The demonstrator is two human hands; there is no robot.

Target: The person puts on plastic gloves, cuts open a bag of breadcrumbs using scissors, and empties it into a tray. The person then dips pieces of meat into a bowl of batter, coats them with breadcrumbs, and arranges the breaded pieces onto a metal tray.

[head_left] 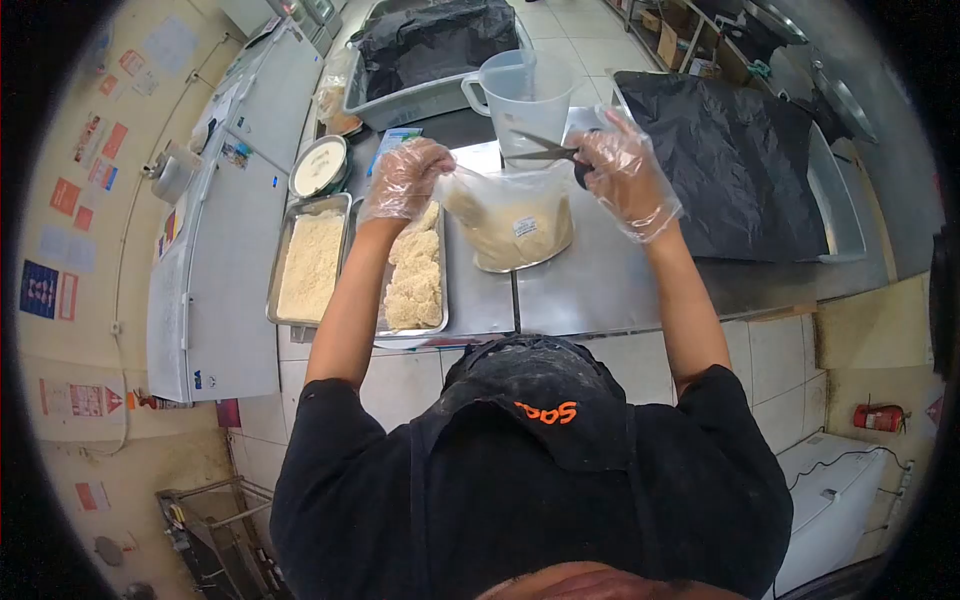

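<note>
My left hand (408, 182), in a clear plastic glove, pinches the upper left corner of a clear plastic bag (510, 228). The bag sits on the steel table and holds pale, crumb-like contents; a small white label is on its front. In my right hand (628, 178), also gloved, is a pair of scissors (545, 150). Its blades are parted and point left above the bag's top edge. Left of the bag, one metal tray (312, 262) holds pale crumbs, and another tray (445, 290) holds crumb-coated pieces partly hidden by my left forearm.
Behind the bag stands a clear plastic measuring jug (520, 95). A bowl of creamy white liquid (321, 167) is behind the trays. Large tubs with black plastic (715, 150) stand at the right and at the back (430, 45). A white chest freezer (230, 250) lines the left.
</note>
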